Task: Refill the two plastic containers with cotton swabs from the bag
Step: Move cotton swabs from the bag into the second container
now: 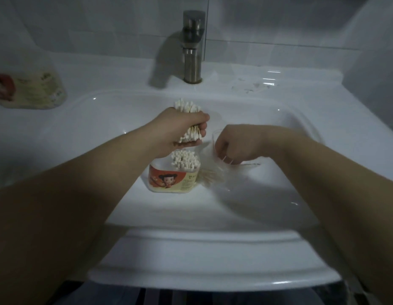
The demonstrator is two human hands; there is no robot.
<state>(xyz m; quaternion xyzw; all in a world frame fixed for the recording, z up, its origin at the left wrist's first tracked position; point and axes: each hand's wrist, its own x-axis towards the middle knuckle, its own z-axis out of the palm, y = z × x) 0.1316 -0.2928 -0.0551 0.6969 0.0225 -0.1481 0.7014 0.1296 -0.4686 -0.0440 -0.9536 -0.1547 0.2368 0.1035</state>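
Note:
My left hand (pixel 180 133) grips a thick bundle of cotton swabs (pixel 188 106) above the sink basin. Right below it stands a plastic container (pixel 169 180) with an orange cartoon label, holding upright swabs (pixel 184 161). My right hand (pixel 237 146) reaches into a clear plastic bag (pixel 213 172) lying in the basin beside that container, fingers curled around a few swab sticks. More swabs show through the bag. A second container with a similar label (pixel 37 91) lies on the counter at far left.
The white sink (pixel 279 194) fills the view, with a metal faucet (pixel 192 47) at the back centre. A crumpled clear wrapper (pixel 250 86) lies on the rim right of the faucet. Tiled wall rises behind.

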